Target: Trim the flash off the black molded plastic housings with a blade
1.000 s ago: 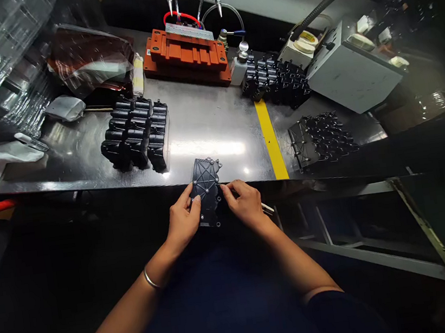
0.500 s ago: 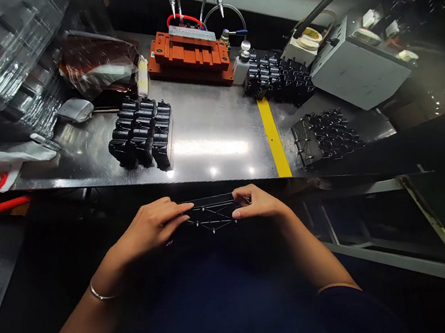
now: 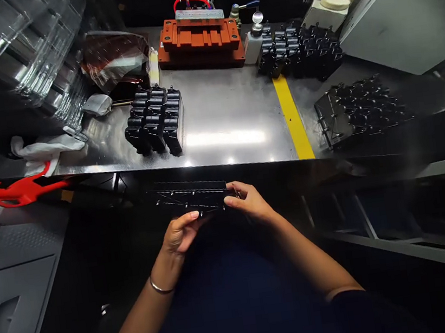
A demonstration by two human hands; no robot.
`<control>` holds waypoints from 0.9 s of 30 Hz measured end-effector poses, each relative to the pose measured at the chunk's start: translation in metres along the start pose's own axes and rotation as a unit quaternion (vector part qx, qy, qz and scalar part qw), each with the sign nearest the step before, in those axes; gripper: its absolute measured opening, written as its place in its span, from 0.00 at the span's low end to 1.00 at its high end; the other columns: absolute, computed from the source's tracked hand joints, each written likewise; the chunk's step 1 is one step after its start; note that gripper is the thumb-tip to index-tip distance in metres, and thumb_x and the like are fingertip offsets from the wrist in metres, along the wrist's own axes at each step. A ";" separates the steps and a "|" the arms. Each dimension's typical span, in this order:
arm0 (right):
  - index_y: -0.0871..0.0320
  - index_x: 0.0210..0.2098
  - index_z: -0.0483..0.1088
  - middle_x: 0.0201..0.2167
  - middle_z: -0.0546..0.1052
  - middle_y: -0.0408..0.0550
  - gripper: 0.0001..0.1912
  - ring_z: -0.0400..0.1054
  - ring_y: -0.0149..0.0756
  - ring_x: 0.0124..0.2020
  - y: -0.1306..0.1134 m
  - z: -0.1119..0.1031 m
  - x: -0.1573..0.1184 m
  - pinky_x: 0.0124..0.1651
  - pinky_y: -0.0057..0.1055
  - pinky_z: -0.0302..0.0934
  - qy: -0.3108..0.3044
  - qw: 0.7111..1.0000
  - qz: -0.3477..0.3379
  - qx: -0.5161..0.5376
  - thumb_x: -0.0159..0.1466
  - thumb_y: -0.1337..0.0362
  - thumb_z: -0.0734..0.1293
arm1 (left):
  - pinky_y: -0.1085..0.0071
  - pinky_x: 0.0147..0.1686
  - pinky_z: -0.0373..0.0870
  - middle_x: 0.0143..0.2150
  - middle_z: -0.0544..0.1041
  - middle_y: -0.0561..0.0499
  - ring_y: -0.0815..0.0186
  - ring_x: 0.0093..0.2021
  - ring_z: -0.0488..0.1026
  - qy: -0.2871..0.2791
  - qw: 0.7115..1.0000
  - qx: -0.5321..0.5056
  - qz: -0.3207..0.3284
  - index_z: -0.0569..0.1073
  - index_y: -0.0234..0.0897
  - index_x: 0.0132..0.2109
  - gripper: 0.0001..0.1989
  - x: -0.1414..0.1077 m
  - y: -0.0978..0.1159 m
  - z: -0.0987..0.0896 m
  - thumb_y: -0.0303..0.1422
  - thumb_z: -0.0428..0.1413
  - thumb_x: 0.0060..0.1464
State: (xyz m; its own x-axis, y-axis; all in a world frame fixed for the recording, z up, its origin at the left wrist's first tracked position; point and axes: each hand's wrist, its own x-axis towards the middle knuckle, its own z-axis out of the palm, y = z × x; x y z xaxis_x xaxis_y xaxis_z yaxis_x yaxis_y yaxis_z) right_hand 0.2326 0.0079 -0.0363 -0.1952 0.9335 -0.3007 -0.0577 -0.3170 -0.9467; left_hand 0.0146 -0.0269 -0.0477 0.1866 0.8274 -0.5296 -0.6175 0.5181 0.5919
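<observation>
The plate [image 3: 204, 197] is pinched by the right hand [image 3: 249, 200]; the left hand [image 3: 179, 235] has been shifted to its near edge, grip unclear, apparently leaving the left end exposed.

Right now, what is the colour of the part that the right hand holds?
The part is black; the head view shows it best.

mostly black, brightly accented
shows silver-dotted black on the held part [image 3: 206, 197], orange on the fixture [image 3: 200, 41] at twelve o'clock, yellow along the strip [image 3: 293, 119] at two.
</observation>
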 end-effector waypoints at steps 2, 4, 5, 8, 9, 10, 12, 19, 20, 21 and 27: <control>0.58 0.37 0.73 0.29 0.73 0.43 0.20 0.63 0.25 0.23 0.013 0.000 0.001 0.23 0.24 0.58 0.072 0.993 0.039 0.090 0.53 0.49 0.73 | 0.50 0.52 0.73 0.26 0.80 0.51 0.58 0.37 0.79 0.042 0.999 -0.014 0.030 0.76 0.36 0.22 0.07 0.004 -0.007 0.001 0.24 0.67 0.32; 0.57 0.38 0.71 0.32 0.75 0.45 0.19 0.68 0.29 0.26 0.027 -0.001 -0.003 0.26 0.27 0.65 0.113 0.978 0.072 0.157 0.56 0.48 0.70 | 0.54 0.52 0.73 0.27 0.81 0.53 0.61 0.37 0.79 0.075 0.995 -0.004 0.060 0.77 0.36 0.23 0.10 0.006 -0.011 -0.003 0.23 0.68 0.29; 0.56 0.39 0.70 0.33 0.75 0.46 0.19 0.70 0.31 0.27 0.034 -0.001 -0.008 0.27 0.30 0.67 0.105 0.977 0.082 0.167 0.57 0.48 0.69 | 0.56 0.52 0.74 0.29 0.81 0.53 0.61 0.38 0.79 0.085 0.993 0.008 0.078 0.78 0.36 0.26 0.12 0.006 -0.012 -0.006 0.23 0.69 0.29; 0.55 0.44 0.68 0.25 0.72 0.41 0.22 0.66 0.30 0.22 0.045 0.004 -0.025 0.23 0.28 0.63 0.052 0.995 0.061 0.059 0.64 0.44 0.61 | 0.57 0.52 0.73 0.41 0.82 0.53 0.60 0.46 0.78 0.082 0.981 0.065 0.162 0.79 0.39 0.38 0.21 0.004 -0.016 -0.013 0.23 0.70 0.32; 0.55 0.45 0.68 0.22 0.69 0.39 0.22 0.63 0.29 0.20 0.045 0.008 -0.030 0.23 0.27 0.60 0.053 0.998 0.036 -0.011 0.66 0.44 0.58 | 0.58 0.52 0.73 0.45 0.81 0.52 0.60 0.48 0.77 0.074 0.974 0.085 0.196 0.78 0.40 0.41 0.23 0.003 -0.017 -0.014 0.23 0.70 0.34; 0.55 0.45 0.67 0.20 0.67 0.38 0.21 0.61 0.28 0.20 0.043 0.012 -0.034 0.24 0.27 0.59 0.062 0.995 0.008 -0.082 0.68 0.46 0.56 | 0.59 0.52 0.73 0.48 0.80 0.52 0.60 0.49 0.77 0.066 0.966 0.102 0.229 0.77 0.41 0.42 0.23 0.003 -0.019 -0.014 0.23 0.70 0.36; 0.54 0.43 0.67 0.21 0.65 0.37 0.17 0.61 0.28 0.22 0.035 0.022 -0.040 0.29 0.27 0.58 0.075 0.979 -0.042 -0.187 0.69 0.50 0.55 | 0.60 0.50 0.74 0.51 0.79 0.51 0.60 0.49 0.77 0.065 0.950 0.123 0.281 0.75 0.41 0.42 0.22 0.003 -0.022 -0.012 0.24 0.70 0.38; 0.55 0.34 0.69 0.29 0.74 0.43 0.10 0.66 0.28 0.27 0.017 0.062 -0.051 0.30 0.27 0.61 -0.010 0.972 -0.177 -0.156 0.65 0.56 0.64 | 0.57 0.56 0.69 0.52 0.78 0.49 0.57 0.53 0.75 0.024 0.886 0.192 0.421 0.75 0.41 0.43 0.17 0.007 -0.030 -0.004 0.35 0.68 0.46; 0.56 0.34 0.70 0.29 0.74 0.44 0.10 0.66 0.28 0.26 0.018 0.065 -0.052 0.28 0.27 0.60 -0.001 0.971 -0.186 -0.148 0.65 0.56 0.64 | 0.57 0.55 0.70 0.52 0.78 0.49 0.57 0.53 0.75 0.028 0.881 0.197 0.429 0.75 0.41 0.43 0.15 0.007 -0.030 -0.003 0.34 0.67 0.48; 0.56 0.34 0.71 0.29 0.74 0.44 0.09 0.65 0.28 0.25 0.020 0.066 -0.052 0.28 0.27 0.60 0.011 0.971 -0.190 -0.143 0.65 0.57 0.65 | 0.58 0.55 0.70 0.51 0.78 0.49 0.58 0.53 0.76 0.040 0.877 0.198 0.435 0.75 0.41 0.43 0.13 0.006 -0.031 -0.003 0.34 0.66 0.50; 0.56 0.31 0.72 0.27 0.75 0.45 0.11 0.66 0.29 0.26 0.036 0.053 -0.035 0.29 0.28 0.61 0.129 0.970 -0.159 -0.129 0.63 0.56 0.66 | 0.59 0.54 0.71 0.49 0.80 0.51 0.58 0.52 0.77 0.090 0.875 0.211 0.426 0.75 0.42 0.41 0.12 -0.008 -0.028 -0.001 0.31 0.66 0.48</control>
State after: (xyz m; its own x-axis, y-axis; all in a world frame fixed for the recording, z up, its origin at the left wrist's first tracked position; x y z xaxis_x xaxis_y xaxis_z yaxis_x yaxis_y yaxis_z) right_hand 0.1852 -0.0456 -0.0539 0.0467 0.9986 0.0232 0.1796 0.0144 -0.9836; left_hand 0.0300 -0.0486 -0.0606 -0.3509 0.9244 0.1495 -0.1299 -0.2061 0.9699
